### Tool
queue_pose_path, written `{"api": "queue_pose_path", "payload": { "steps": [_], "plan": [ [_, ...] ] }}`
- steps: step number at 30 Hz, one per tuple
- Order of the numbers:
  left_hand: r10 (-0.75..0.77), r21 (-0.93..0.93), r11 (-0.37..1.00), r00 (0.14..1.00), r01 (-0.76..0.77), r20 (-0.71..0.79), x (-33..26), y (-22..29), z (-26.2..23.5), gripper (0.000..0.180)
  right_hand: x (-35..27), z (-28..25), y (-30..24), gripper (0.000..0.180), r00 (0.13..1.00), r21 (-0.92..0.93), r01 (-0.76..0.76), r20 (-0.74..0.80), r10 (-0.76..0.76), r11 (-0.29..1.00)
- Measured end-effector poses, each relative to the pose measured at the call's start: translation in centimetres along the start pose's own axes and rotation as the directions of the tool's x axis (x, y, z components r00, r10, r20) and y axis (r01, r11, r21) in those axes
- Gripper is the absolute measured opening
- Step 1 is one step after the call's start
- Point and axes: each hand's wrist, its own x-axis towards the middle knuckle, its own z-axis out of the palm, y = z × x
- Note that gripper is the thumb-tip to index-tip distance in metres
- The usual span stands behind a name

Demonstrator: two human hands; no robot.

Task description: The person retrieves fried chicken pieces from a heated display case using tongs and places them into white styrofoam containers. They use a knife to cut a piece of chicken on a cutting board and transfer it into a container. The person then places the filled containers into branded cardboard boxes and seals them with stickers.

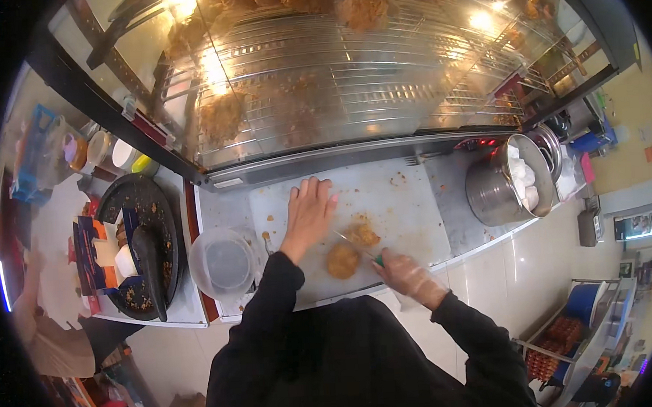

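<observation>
My right hand [411,276], in a clear plastic glove, grips a knife [378,260] by its green handle. The blade points up and left, between two golden-brown fried pieces on a white cutting board [407,206]. Nearer to me lies a roundish fried piece [342,261]; just beyond the blade is a smaller, craggy fried piece [364,232]. Over the board's left part is my left hand [310,215], bare, its fingers stretched out and holding nothing I can see. Whether its palm touches the board is hard to tell. Crumbs dot the board.
A glass warming cabinet [294,150] with fried chicken on racks stands behind the board. On the left are a clear plastic tub [224,264] and a dark stone mortar [166,212] bearing an opened box. A steel pot [491,191] with white bundles stands right. Another person [61,350] is far left.
</observation>
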Motion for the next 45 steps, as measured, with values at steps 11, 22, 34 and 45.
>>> {"api": "queue_pose_path", "payload": {
  "steps": [11, 22, 34, 45],
  "plan": [
    [-0.136, 0.119, 0.984, 0.991, 0.135, -0.003, -3.3, -2.3, -0.3, 0.032, 2.1, 2.7, 0.5, 0.033, 0.992, 0.010, 0.122, 0.042, -0.123, 0.992],
    [-0.177, 0.205, 0.958, 0.977, 0.198, -0.116, -6.6, -1.2, -0.1, 0.031, 0.5, 1.4, -0.2, 0.034, 0.980, 0.050, 0.174, 0.094, -0.178, 0.983],
    [-0.226, 0.180, 0.953, 0.966, 0.246, -0.122, -9.1, -0.1, -0.4, 0.033, 0.2, 1.5, -0.3, 0.035, 0.971, 0.009, 0.178, 0.158, -0.177, 0.984],
    [-0.262, 0.107, 0.953, 0.947, 0.284, -0.183, -10.4, 1.0, -1.9, 0.036, -0.9, -2.9, -3.3, 0.033, 0.913, -0.054, 0.067, 0.405, -0.039, 0.996]
  ]
}}
